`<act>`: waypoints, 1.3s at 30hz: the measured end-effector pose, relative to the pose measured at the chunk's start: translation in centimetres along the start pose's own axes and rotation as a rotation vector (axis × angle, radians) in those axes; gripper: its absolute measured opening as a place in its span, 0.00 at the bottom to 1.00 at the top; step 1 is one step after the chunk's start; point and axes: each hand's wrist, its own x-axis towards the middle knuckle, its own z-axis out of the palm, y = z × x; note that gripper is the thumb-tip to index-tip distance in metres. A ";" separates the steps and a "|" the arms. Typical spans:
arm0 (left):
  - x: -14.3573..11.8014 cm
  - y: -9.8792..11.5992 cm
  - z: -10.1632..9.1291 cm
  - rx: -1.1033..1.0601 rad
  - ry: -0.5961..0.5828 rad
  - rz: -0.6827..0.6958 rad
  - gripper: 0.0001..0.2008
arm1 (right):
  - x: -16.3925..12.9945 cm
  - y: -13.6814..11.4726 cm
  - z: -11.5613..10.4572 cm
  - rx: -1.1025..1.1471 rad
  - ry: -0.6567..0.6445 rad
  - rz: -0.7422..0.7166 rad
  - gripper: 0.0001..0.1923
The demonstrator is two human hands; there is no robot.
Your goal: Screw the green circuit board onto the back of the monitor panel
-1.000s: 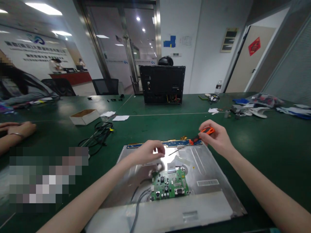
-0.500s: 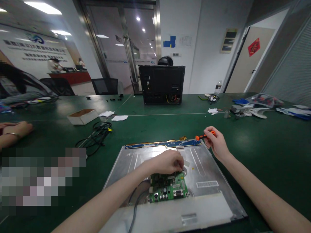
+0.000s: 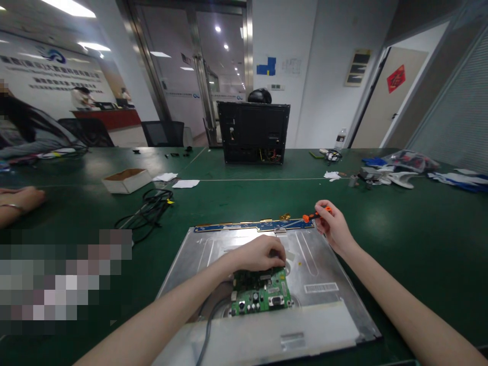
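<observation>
A metal-backed display panel (image 3: 324, 310) lies on the table in front of me. Near its middle rests a green circuit board (image 3: 263, 292). My left hand (image 3: 265, 252) is closed at the board's far edge, fingertips bent down; what they pinch is hidden. In my right hand (image 3: 331, 223) is a screwdriver (image 3: 310, 217) with an orange and black handle, gripped between thumb and fingers. Its shaft points left, the tip by a small connector (image 3: 280, 231) beside the long blue circuit strip (image 3: 229, 227) along the panel's far edge.
Black cables (image 3: 152, 208) and an open cardboard box (image 3: 127, 181) lie to the left. A co-worker's hand (image 3: 25, 203) rests at the far left. A black monitor casing (image 3: 253, 133) stands at the back. White scraps and bagged parts (image 3: 412, 158) lie at right.
The screwdriver, in my right hand, has shifted slightly left, its tip now nearer the connector. My left hand stays at the board. The whole view has shifted a little.
</observation>
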 end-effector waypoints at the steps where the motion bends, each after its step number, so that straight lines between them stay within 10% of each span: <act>1: 0.0 0.0 0.1 -0.004 0.003 -0.007 0.02 | 0.0 0.0 0.1 0.009 0.002 0.011 0.21; 16: 0.0 -0.3 0.1 -0.071 0.009 -0.055 0.03 | -0.1 -0.6 1.4 -0.074 -0.008 -0.053 0.23; 28: -0.2 -0.1 0.1 -0.125 0.004 -0.056 0.03 | -1.5 -3.9 5.1 -0.528 -0.164 -0.450 0.16; 39: 0.0 -0.1 0.0 -0.148 -0.024 -0.003 0.03 | -3.8 -1.1 5.9 -0.105 -0.009 -0.338 0.18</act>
